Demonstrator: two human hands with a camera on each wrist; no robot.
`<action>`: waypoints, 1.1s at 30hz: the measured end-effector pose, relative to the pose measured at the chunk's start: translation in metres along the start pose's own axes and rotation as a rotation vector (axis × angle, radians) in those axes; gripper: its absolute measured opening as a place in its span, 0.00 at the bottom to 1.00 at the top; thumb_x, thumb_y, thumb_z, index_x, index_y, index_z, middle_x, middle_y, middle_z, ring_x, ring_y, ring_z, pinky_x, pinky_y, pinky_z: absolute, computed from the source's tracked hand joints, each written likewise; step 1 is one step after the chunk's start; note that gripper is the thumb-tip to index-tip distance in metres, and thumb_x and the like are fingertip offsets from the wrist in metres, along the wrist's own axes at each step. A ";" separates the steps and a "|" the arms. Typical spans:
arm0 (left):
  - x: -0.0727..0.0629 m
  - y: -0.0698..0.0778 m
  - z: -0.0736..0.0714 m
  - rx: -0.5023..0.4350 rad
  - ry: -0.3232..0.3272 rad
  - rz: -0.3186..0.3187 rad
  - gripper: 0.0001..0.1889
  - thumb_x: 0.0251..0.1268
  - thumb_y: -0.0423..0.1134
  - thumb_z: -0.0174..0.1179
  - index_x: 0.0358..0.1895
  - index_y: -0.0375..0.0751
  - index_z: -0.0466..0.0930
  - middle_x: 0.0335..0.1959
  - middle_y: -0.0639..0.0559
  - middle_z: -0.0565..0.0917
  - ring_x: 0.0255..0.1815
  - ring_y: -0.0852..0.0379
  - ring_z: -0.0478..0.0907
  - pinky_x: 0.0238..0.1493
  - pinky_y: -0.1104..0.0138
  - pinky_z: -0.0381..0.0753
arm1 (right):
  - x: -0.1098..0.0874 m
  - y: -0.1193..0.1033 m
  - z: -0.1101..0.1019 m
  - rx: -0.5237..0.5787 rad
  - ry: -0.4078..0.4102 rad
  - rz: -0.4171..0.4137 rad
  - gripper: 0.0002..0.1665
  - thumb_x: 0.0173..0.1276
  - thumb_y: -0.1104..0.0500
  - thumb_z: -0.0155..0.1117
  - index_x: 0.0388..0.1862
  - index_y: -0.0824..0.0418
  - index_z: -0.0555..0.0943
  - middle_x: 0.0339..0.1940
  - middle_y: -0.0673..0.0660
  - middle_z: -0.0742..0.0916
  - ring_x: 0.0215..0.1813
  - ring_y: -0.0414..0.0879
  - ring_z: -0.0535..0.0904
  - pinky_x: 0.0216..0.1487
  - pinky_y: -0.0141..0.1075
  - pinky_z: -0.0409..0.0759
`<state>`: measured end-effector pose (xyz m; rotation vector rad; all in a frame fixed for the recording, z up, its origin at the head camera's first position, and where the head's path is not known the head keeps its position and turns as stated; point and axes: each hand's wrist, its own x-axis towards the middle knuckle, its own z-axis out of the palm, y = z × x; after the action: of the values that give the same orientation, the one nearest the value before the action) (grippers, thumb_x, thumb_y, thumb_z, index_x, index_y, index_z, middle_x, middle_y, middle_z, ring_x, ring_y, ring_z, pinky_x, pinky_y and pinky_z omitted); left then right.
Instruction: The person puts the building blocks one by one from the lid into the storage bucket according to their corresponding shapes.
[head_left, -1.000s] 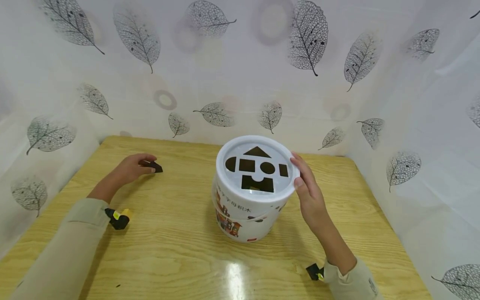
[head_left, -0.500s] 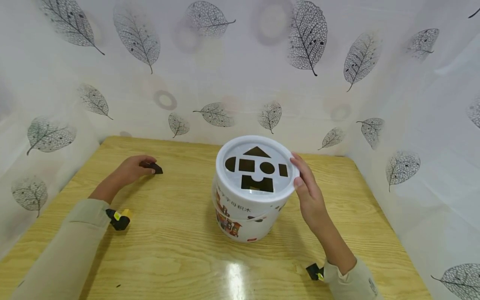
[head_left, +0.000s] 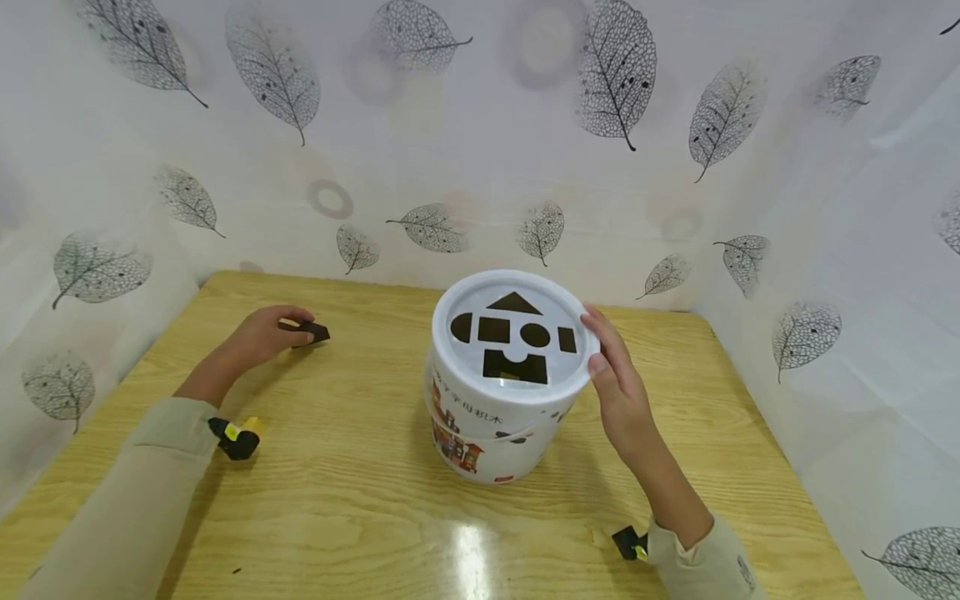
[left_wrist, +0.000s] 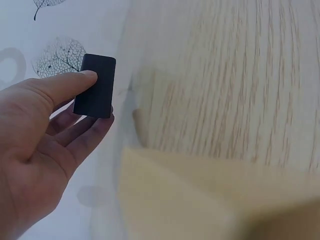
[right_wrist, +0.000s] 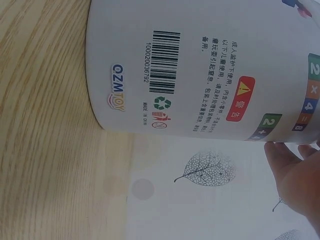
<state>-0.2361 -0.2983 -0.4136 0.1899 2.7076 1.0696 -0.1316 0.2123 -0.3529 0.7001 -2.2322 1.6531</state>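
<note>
A small dark block (head_left: 317,332) is pinched between the thumb and fingers of my left hand (head_left: 266,335), at the table's left side. In the left wrist view the block (left_wrist: 95,97) shows a flat black rectangular face, with the thumb pressed on it and the fingers behind. Right of the table's middle stands a white toy bucket (head_left: 480,442), upright, with a lid (head_left: 480,364) that has several cut-out shapes. My right hand (head_left: 622,408) rests against the lid's right rim with thumb and fingertips. From the right wrist view, it touches the bucket's printed side (right_wrist: 190,75).
The wooden table (head_left: 360,533) meets white leaf-printed sheeting (head_left: 480,167) at the back and both sides. Small black-and-yellow devices sit at the left wrist (head_left: 238,437) and right wrist (head_left: 630,543). A blurred pale yellow shape (left_wrist: 175,195) fills the left wrist view's lower part.
The left hand has shifted the dark block slightly right and up and turned it, so more of it shows. The right hand and bucket have stayed put.
</note>
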 end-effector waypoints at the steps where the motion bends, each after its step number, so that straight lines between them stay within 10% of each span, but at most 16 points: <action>1: 0.000 0.001 0.000 0.003 0.002 0.002 0.28 0.75 0.46 0.60 0.69 0.32 0.69 0.68 0.27 0.70 0.65 0.30 0.73 0.50 0.53 0.82 | 0.000 0.000 0.000 0.000 0.001 -0.002 0.28 0.82 0.63 0.38 0.78 0.58 0.63 0.81 0.64 0.61 0.83 0.46 0.53 0.76 0.25 0.57; 13: -0.014 0.032 -0.002 -0.002 0.043 0.056 0.30 0.74 0.51 0.59 0.70 0.35 0.70 0.65 0.32 0.75 0.63 0.35 0.76 0.52 0.49 0.82 | 0.000 0.001 -0.001 -0.012 -0.003 0.001 0.28 0.83 0.61 0.39 0.79 0.57 0.63 0.82 0.60 0.61 0.83 0.45 0.52 0.78 0.27 0.55; 33: -0.052 0.142 -0.013 -0.010 0.129 0.257 0.21 0.73 0.45 0.62 0.65 0.43 0.76 0.60 0.44 0.77 0.60 0.44 0.80 0.56 0.50 0.81 | 0.000 0.001 -0.001 -0.015 -0.012 0.008 0.28 0.83 0.60 0.39 0.79 0.56 0.63 0.82 0.51 0.62 0.83 0.45 0.52 0.77 0.27 0.56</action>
<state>-0.1840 -0.2140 -0.2991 0.4956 2.8486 1.2013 -0.1320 0.2138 -0.3539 0.7004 -2.2557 1.6388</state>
